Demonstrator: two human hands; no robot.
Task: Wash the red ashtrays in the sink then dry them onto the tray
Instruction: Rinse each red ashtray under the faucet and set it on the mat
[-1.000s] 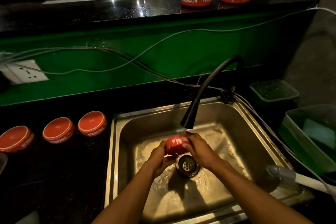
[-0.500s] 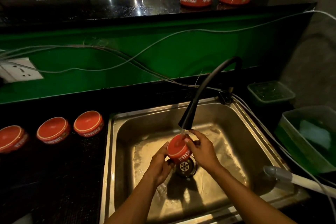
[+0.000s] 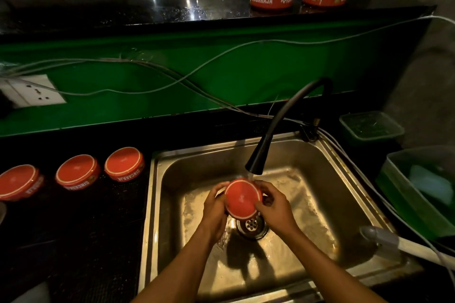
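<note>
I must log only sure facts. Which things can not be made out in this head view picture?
- Inside of the held ashtray: it faces away; left hand and right hand cover its sides.
- Leftmost ashtray: cut by the left edge.
- Green bin contents: dim, cut by the right edge.
- Drying tray: the counter is too dark to tell.

Dim overall; overhead light gleams on the wet steel sink (image 3: 320,179) around the hands, whose shadow falls toward the viewer (edges bow, corners darken).

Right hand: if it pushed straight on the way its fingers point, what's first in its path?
The ashtray the right hand already grips; beyond it, the left hand, though depth is unclear.
</note>
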